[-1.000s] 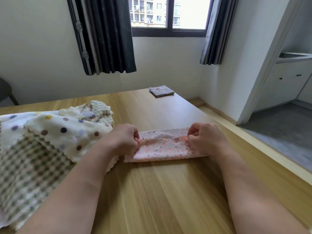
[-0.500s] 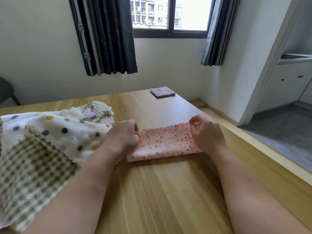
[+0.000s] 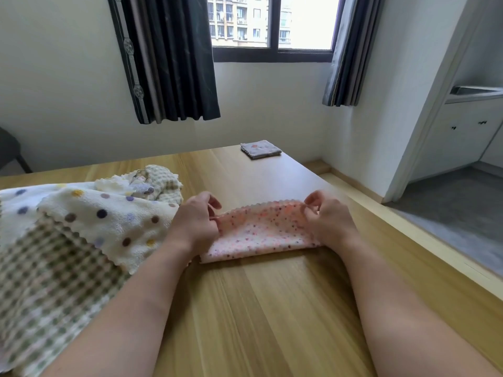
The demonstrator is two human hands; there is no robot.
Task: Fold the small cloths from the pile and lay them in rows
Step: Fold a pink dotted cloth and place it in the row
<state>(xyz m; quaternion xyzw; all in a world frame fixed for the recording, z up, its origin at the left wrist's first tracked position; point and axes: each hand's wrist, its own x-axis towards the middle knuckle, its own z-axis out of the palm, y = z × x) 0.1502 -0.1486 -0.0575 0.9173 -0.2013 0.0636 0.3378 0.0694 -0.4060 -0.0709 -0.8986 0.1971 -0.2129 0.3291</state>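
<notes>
A pink speckled cloth (image 3: pixel 261 232) lies folded on the wooden table (image 3: pixel 272 308) in front of me. My left hand (image 3: pixel 197 220) pinches its left end and my right hand (image 3: pixel 328 219) pinches its right end, both near the scalloped far edge, which is raised off the table. A pile of cloths (image 3: pixel 81 229) sits at the left: a cream one with coloured dots on top, a green checked one under it. One folded grey cloth (image 3: pixel 260 149) lies at the table's far right corner.
The table's right edge runs diagonally beside a grey floor (image 3: pixel 449 213). A white wall, a window and dark curtains (image 3: pixel 168 58) stand behind the table. A dark chair (image 3: pixel 9 148) shows at the far left.
Both hands have lifted the pink cloth's upper layer and carried its scalloped edge away from me, so the cloth now looks wider front to back.
</notes>
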